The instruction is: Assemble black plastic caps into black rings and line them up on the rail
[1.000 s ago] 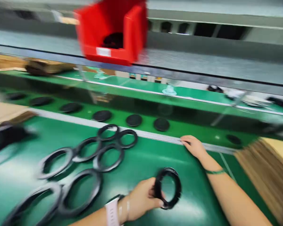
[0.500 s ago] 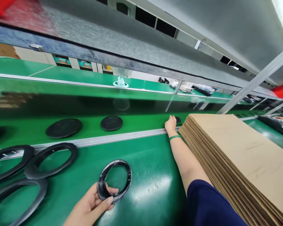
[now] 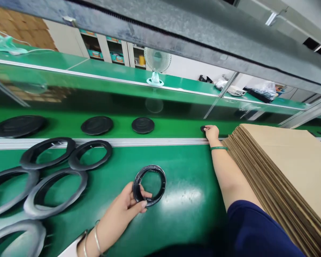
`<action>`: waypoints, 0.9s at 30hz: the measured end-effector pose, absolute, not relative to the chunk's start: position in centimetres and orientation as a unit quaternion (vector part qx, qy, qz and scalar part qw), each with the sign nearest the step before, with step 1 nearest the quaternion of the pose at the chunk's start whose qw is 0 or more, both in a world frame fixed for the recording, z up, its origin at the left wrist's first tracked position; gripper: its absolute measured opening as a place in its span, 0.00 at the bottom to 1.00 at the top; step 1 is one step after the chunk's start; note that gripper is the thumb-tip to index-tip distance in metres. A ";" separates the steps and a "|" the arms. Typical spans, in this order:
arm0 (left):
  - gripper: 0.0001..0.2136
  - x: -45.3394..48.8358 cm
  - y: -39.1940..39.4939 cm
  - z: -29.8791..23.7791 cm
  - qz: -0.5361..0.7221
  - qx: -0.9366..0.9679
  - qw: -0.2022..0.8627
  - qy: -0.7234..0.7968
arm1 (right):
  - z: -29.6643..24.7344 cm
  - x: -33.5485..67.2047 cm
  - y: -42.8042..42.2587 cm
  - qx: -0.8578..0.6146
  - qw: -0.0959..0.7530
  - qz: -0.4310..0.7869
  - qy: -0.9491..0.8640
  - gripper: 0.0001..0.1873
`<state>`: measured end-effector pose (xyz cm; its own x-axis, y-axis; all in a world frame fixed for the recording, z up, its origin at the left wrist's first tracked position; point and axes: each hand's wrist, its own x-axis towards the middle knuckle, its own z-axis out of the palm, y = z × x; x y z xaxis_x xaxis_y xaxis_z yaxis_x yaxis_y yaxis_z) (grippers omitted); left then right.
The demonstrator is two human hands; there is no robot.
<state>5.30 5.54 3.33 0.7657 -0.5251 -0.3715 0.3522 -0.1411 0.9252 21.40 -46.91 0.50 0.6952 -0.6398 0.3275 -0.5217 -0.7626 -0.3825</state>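
Evidently, from where I stand and by the head view alone, two parts are being attended to at once. The left hand [image 3: 125,201] is clamped on a black plastic ring [image 3: 136,188], thumb and fingers closed about its lower rim, the ring raised on edge and tilted over the green tabletop [image 3: 182,221]. The right hand [image 3: 212,135] is well apart from the left, stretched farther out across the metal rail [image 3: 160,141], its fingertips at a small black disc [image 3: 202,129] on the green belt [image 3: 173,130]. Whether those fingers have closed on the disc, I cannot tell; the hand covers part of it.

Step in hand, in my judgement: collecting the disc while the ring is kept ready. The next move would call for a secure pinch on the disc's edge and a lift clear of the rail, the left hand keeping the ring steady.

Surroundings noted: three larger black discs [image 3: 142,125] lie on the belt to the left of the right hand; other black rings [image 3: 33,207] lie left of the left hand; a cardboard stack [image 3: 291,157] stands just right of the right forearm, a likely snag on withdrawal.
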 end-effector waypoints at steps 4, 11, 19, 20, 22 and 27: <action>0.19 5.1 5.6 2.8 -0.322 0.679 0.656 -0.073 | 0.5 21.2 -45.6 -0.899 0.182 -0.241 0.318 0.09; 0.20 4.9 5.8 2.7 -0.263 0.711 0.651 -0.041 | 2.4 20.1 -41.7 -0.885 0.238 -0.294 0.272 0.08; 0.20 5.4 5.9 3.2 -0.240 0.731 0.639 -0.009 | 7.5 16.2 -23.9 -0.857 0.410 -0.309 -0.053 0.06; 0.20 5.5 5.9 3.2 -0.237 0.734 0.637 -0.009 | 8.1 14.6 -21.3 -0.858 0.420 -0.281 -0.099 0.06; 0.21 5.5 5.8 3.2 -0.233 0.729 0.643 -0.007 | 8.6 11.4 -17.1 -0.850 0.442 -0.227 -0.174 0.06; 0.24 5.3 5.8 3.4 -0.232 0.733 0.640 0.002 | 6.4 6.7 -13.3 -0.837 0.435 -0.207 -0.259 0.08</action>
